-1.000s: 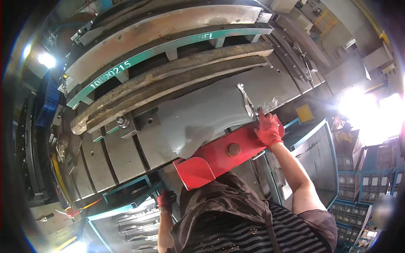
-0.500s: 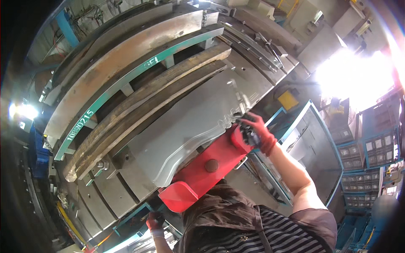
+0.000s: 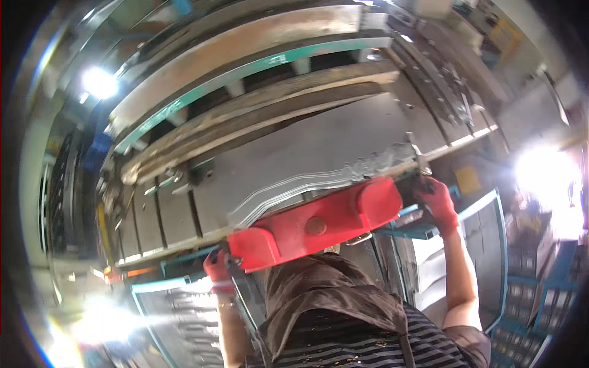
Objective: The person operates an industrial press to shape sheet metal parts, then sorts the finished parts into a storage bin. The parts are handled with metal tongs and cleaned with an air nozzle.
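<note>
Head view: right hand, earlier on right end of red bracket, had shifted just right of it; left hand had risen beside left end. Bracket sat between grey sheet and person. Blur: could not tell either grip.

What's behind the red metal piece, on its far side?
Beyond the red metal piece, the grey metal sheet lies on the slotted metal table. Whatever is directly behind the red body is covered and can't be seen.
</note>
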{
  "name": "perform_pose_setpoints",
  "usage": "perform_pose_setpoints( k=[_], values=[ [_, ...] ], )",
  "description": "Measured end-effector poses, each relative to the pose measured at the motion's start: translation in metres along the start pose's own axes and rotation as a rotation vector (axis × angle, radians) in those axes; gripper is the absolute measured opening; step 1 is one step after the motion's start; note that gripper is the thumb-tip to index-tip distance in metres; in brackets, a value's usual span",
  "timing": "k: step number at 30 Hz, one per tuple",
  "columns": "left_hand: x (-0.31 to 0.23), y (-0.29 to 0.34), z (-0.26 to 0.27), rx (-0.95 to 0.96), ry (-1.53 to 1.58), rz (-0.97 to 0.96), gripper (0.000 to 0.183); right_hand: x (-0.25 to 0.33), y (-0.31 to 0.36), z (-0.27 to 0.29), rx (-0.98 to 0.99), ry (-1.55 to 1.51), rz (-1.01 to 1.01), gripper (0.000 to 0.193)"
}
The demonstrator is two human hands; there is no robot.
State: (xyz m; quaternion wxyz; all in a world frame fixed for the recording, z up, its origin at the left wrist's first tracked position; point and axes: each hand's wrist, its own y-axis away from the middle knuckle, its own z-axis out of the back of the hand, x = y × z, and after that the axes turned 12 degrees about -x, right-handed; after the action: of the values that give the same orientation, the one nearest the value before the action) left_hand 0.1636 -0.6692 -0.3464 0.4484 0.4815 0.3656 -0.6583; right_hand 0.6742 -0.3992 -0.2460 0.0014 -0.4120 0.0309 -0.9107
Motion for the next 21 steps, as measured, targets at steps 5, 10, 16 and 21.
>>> perform_pose_setpoints(
  k=[5,10,16,21],
  values=[
    [-0.081,0.031,-0.042,0.278,-0.075,0.192,0.028,0.046,0.037,0.024,-0.132,-0.138,-0.004,0.044],
    [-0.147,0.058,-0.136,0.862,0.866,0.754,0.047,0.097,0.055,0.039,-0.013,-0.269,-0.307,0.028],
    [-0.119,0.018,-0.244,1.055,1.302,1.068,0.043,0.115,0.090,0.040,0.079,-0.093,-0.387,0.037],
    [-0.084,0.006,-0.276,0.705,1.044,1.187,0.009,0.097,0.112,0.036,0.122,-0.046,-0.434,0.038]
  ],
)
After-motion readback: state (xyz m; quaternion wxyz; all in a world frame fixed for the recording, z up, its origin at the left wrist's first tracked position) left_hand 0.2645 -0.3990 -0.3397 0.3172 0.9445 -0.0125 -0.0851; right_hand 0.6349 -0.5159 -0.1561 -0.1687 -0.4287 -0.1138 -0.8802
